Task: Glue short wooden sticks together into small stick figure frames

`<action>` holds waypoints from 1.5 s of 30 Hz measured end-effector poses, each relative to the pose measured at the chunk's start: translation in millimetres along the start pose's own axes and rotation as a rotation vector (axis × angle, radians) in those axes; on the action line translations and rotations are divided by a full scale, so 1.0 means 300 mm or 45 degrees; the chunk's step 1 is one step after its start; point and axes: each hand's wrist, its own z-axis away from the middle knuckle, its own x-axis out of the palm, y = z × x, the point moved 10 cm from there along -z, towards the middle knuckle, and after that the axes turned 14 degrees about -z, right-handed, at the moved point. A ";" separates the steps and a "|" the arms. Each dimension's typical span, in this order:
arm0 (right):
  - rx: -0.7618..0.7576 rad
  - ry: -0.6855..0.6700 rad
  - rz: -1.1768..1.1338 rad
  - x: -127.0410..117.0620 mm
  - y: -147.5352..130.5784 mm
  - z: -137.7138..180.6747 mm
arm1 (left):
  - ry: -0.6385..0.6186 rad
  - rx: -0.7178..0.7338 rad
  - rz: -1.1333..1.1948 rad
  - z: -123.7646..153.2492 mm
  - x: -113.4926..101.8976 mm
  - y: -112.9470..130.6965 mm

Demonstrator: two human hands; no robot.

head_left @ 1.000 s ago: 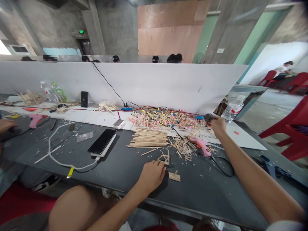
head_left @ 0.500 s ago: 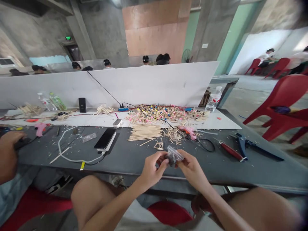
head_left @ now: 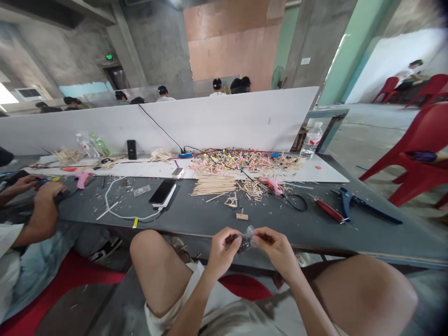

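Observation:
A small clear plastic bag (head_left: 246, 240) with dark contents is held between both hands, just past the table's front edge and above my lap. My left hand (head_left: 224, 249) pinches its left side, where the dark contents lie. The bag's upper right part is gripped by my right hand (head_left: 275, 247). What exactly is inside cannot be made out. Beyond the hands on the table lie a small wooden block with a peg (head_left: 241, 216) and a little frame of sticks (head_left: 231, 200).
A row of wooden sticks (head_left: 214, 185), a pink glue gun (head_left: 273, 185) and a heap of sticks with coloured tips (head_left: 241, 161) lie farther back. Red-handled tool (head_left: 329, 210) and blue cutter (head_left: 346, 205) are right; phone (head_left: 163, 192) left. A co-worker's hands (head_left: 49, 189) are far left.
Both hands have drawn the bag back toward me, off the table's edge. The small wooden block now shows where they were. The view has shifted, showing more of the co-worker on the left.

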 end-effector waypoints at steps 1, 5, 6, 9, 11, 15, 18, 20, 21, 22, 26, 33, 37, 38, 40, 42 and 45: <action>-0.019 0.035 0.012 -0.004 0.004 0.009 | 0.021 -0.054 0.041 0.009 0.005 -0.019; -0.012 0.071 -0.105 -0.003 0.024 0.032 | 0.036 -0.218 0.207 0.032 0.038 -0.080; 0.008 0.041 -0.159 0.005 0.030 0.032 | 0.042 -0.215 0.225 0.034 0.039 -0.081; 0.065 -0.057 -0.255 0.028 0.040 0.027 | 0.065 -0.137 0.201 0.034 0.027 -0.064; 0.094 -0.104 -0.269 0.039 0.041 0.022 | 0.070 -0.090 0.122 0.033 0.016 -0.051; 0.151 -0.158 -0.304 0.060 0.042 0.024 | 0.086 -0.037 0.015 0.031 -0.001 -0.035; 0.201 -0.170 -0.359 0.072 0.050 0.032 | 0.126 -0.004 0.033 0.032 -0.020 -0.028; 0.229 -0.176 -0.397 0.078 0.060 0.037 | 0.151 0.018 0.032 0.034 -0.033 -0.025; 0.240 -0.175 -0.412 0.079 0.065 0.039 | 0.158 0.024 0.030 0.035 -0.038 -0.025; 0.250 -0.176 -0.421 0.081 0.070 0.040 | 0.162 0.025 0.032 0.036 -0.041 -0.026; 0.267 -0.163 -0.395 0.081 0.078 0.039 | 0.195 0.048 -0.021 0.043 -0.052 -0.021; 0.236 -0.192 -0.144 0.098 0.056 0.038 | 0.227 0.157 -0.258 0.053 -0.067 0.024; 0.150 -0.263 0.057 0.112 0.051 0.025 | 0.238 0.205 -0.350 0.063 -0.069 0.053; 0.115 -0.257 0.101 0.111 0.047 0.021 | 0.294 0.208 -0.405 0.069 -0.079 0.063; 0.054 -0.212 0.161 0.103 0.041 0.017 | 0.456 0.199 -0.592 0.088 -0.105 0.090; 0.000 -0.159 0.208 0.100 0.035 0.020 | 0.529 0.188 -0.810 0.101 -0.103 0.120; -0.128 -0.136 0.294 0.120 0.018 0.037 | 0.293 0.135 -0.915 0.077 -0.031 0.116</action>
